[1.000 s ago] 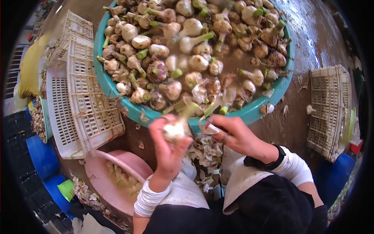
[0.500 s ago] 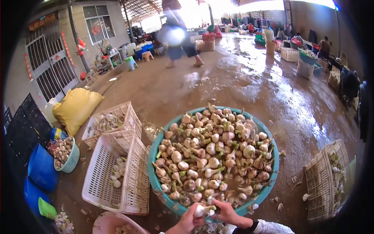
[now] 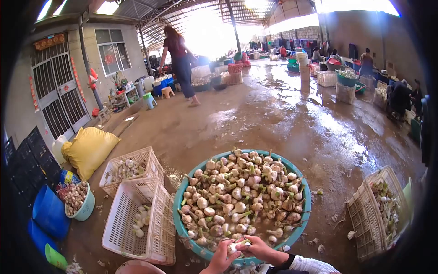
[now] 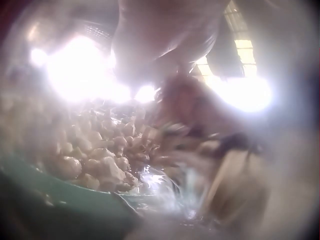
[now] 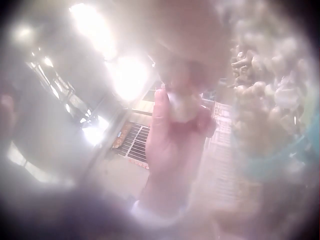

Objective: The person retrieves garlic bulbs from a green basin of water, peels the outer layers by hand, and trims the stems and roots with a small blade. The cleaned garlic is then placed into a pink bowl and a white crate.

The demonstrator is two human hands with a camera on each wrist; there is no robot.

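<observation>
At the near rim of a round teal tub (image 3: pixel 306 201) heaped with garlic bulbs (image 3: pixel 237 194), my left hand (image 3: pixel 221 259) grips one white bulb (image 3: pixel 232 249). My right hand (image 3: pixel 261 250) meets it from the right, fingers curled at the bulb's green stem; whether it holds a tool is hidden. Through the hazy right wrist view, the left hand (image 5: pixel 167 145) rises upright with its fingers round the pale bulb (image 5: pixel 184 106). The left wrist view is blurred, with the tub's rim (image 4: pixel 65 192) and its bulbs (image 4: pixel 97 167) at the left.
White plastic crates (image 3: pixel 153 223) stand left of the tub, one holding pale bulbs. Another crate (image 3: pixel 365 217) with garlic scraps is at the right. A pink basin (image 3: pixel 139 268) lies at the bottom edge. A person (image 3: pixel 179 64) walks on the wet floor (image 3: pixel 273 114) beyond.
The head view has tilted up from the tub to the wider yard. Both hands have come together at the bulb, where they were apart a second ago. The walking person has moved left.
</observation>
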